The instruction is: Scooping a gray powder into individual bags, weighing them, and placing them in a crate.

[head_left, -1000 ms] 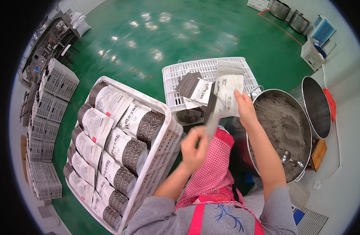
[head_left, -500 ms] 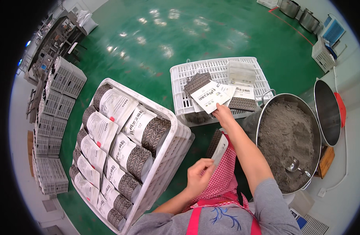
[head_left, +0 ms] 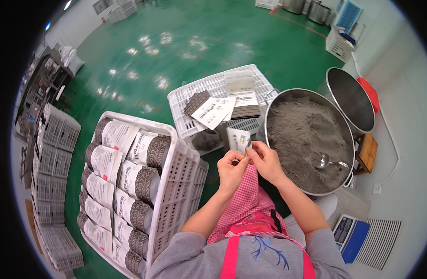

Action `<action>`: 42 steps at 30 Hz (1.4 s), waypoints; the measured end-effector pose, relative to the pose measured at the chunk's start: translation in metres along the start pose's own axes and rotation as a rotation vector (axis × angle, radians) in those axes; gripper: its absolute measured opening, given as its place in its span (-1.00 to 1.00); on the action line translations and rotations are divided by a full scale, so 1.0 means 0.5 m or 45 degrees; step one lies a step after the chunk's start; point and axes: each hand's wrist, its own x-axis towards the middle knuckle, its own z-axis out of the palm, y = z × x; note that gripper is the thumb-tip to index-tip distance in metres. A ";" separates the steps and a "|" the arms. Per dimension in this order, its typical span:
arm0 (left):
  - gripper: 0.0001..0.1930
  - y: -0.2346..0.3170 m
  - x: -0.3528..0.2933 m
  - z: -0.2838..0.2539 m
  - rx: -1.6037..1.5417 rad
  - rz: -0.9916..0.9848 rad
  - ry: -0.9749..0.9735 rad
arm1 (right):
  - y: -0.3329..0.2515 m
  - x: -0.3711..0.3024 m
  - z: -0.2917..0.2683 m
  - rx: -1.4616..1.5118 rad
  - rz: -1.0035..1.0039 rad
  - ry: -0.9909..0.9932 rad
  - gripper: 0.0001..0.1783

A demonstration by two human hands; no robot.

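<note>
Both hands are together in front of my body, pinching one white and brown flat pouch (head_left: 239, 138) at its near edge. My left hand (head_left: 231, 173) grips it from the left with thumb and finger curled. My right hand (head_left: 266, 161) closes on the same edge from the right. Just beyond, more flat pouches (head_left: 213, 112) lie fanned on an upturned white crate (head_left: 178, 104). To the right stands a large metal pot (head_left: 267, 122) of grey-brown powder (head_left: 306, 130), with a metal scoop (head_left: 323, 161) resting in it.
At my left, a white crate (head_left: 169, 186) holds rows of filled pouches (head_left: 136, 181). An open metal bin (head_left: 348, 100) and a wooden stool (head_left: 366, 153) are behind the pot. A scale (head_left: 346, 232) sits at lower right. Stacked crates (head_left: 55, 162) line the left wall.
My right hand has come back from the pouches on the upturned crate to meet my left. Both now hold one pouch, which has risen in front of me. The view has shifted right.
</note>
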 end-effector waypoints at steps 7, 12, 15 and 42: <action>-0.85 0.006 -0.058 0.063 0.233 0.210 -0.148 | 0.024 -0.089 -0.045 0.356 0.116 0.174 -0.64; -0.81 0.029 -0.107 0.095 0.419 0.404 -0.218 | 0.034 -0.129 -0.070 0.315 0.083 0.198 -0.68; -0.79 0.059 -0.132 0.100 0.635 0.349 -0.360 | 0.076 -0.153 -0.074 0.332 0.068 0.266 -0.71; -0.84 -0.066 -0.175 0.021 1.344 0.335 -0.295 | 0.181 -0.231 0.056 -0.250 0.012 0.277 -0.67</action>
